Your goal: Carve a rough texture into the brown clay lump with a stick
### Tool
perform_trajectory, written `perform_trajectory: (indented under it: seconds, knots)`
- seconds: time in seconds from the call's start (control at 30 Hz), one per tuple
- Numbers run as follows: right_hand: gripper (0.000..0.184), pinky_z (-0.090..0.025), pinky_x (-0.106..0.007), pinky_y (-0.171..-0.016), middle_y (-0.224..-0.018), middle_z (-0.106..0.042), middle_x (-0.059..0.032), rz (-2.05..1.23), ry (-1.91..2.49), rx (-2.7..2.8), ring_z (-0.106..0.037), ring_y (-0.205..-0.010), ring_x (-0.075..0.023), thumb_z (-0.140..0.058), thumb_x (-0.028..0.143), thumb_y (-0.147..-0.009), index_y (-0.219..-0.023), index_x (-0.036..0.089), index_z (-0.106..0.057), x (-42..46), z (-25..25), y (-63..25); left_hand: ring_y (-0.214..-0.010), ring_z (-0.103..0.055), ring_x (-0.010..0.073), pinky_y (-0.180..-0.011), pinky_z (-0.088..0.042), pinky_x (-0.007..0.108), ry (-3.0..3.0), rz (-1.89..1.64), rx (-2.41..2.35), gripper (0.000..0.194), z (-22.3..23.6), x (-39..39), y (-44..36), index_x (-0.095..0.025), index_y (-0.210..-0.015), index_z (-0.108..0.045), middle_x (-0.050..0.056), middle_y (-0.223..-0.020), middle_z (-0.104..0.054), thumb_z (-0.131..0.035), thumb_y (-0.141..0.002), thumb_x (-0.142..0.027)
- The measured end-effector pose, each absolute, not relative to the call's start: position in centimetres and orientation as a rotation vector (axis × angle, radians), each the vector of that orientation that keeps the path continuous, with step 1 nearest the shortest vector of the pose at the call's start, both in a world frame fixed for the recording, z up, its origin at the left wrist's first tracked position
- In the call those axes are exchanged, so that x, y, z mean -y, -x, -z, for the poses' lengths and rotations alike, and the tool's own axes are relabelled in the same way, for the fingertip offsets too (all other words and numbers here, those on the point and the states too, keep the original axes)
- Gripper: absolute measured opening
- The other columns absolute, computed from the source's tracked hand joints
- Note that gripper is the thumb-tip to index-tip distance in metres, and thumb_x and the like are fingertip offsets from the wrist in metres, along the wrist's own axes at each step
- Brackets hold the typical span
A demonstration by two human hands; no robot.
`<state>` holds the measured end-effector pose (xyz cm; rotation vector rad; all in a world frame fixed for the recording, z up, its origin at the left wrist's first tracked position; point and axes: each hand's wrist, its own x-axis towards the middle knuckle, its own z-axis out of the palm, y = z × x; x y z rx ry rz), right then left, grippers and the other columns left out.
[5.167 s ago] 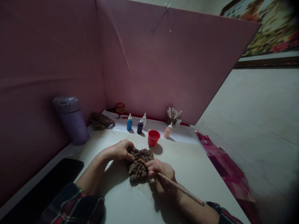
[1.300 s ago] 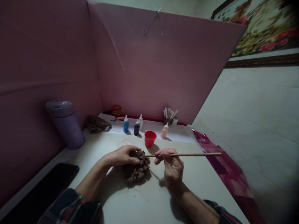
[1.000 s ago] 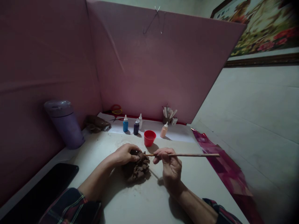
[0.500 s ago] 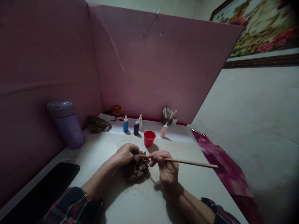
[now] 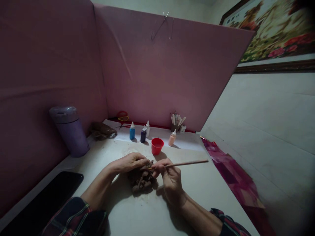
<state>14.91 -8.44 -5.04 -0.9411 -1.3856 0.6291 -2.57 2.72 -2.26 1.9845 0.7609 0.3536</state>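
Observation:
On the white tabletop sits a rough, lumpy piece of brown clay with small bits over its top. My left hand lies over its far left side, fingers curled down against it; the fingertips are partly hidden. Pinched like a pen in my right hand is a thin wooden stick, its long end pointing right. The stick's working end reaches into the top of the clay, where its tip is hard to see between my hands. Just behind the clay stands a red cup.
Dropper bottles in blue, dark blue, white and peach stand behind the cup. A pot of tools and scissors are farther back. At left are a purple tumbler, a brown bag and a phone.
My right hand has moved slightly left and the stick's free end has swung up and left. My left hand has flattened more over the clay.

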Motion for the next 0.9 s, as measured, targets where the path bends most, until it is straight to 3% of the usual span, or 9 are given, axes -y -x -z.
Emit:
perform_trajectory:
  seconds: [0.13, 0.3, 0.7, 0.9]
  knots:
    - [0.025, -0.049, -0.026, -0.058, -0.059, -0.062, 0.0014, -0.648, 0.894, 1.212, -0.06, -0.054, -0.0125, -0.047, 0.033, -0.097, -0.085, 0.018, -0.062, 8.0, 4.7, -15.4, -0.095, -0.06, 0.0236, -0.081, -0.045, 0.028, -1.998, -0.292, -0.763, 0.051, 2.2, -2.5, 2.6, -0.016, -0.108, -0.068, 0.005, -0.1, -0.069, -0.073, -0.067, -0.046]
    - [0.026, -0.048, -0.027, -0.058, -0.062, -0.061, 0.0013, -0.598, 0.833, 1.171, -0.06, -0.053, -0.0125, -0.045, 0.033, -0.098, -0.084, 0.018, -0.06, 8.0, 4.5, -16.0, -0.094, -0.061, 0.0249, -0.081, -0.046, 0.03, -1.952, -0.302, -0.845, 0.055, 2.7, -2.3, 2.4, -0.015, -0.106, -0.068, 0.005, -0.099, -0.068, -0.078, -0.06, -0.042]
    - [0.026, -0.048, -0.027, -0.058, -0.075, -0.063, -0.0016, -0.534, 0.858, 1.214, -0.06, -0.054, -0.0112, -0.046, 0.032, -0.098, -0.083, 0.018, -0.061, 8.1, 4.8, -15.8, -0.083, -0.059, 0.0209, -0.073, -0.045, 0.028, -1.869, -0.311, -0.915, 0.045, 2.2, -2.0, 1.9, -0.014, -0.1, -0.069, 0.002, -0.086, -0.068, -0.069, -0.056, -0.025]
    - [0.026, -0.049, -0.028, -0.06, -0.066, -0.062, -0.0004, -0.526, 0.882, 1.24, -0.06, -0.054, -0.0124, -0.045, 0.033, -0.098, -0.084, 0.018, -0.06, 8.2, 4.8, -15.5, -0.078, -0.058, 0.0198, -0.071, -0.044, 0.03, -1.888, -0.368, -0.939, 0.038, 2.6, -1.9, 1.5, -0.013, -0.09, -0.068, 0.003, -0.08, -0.066, -0.062, -0.053, -0.018]
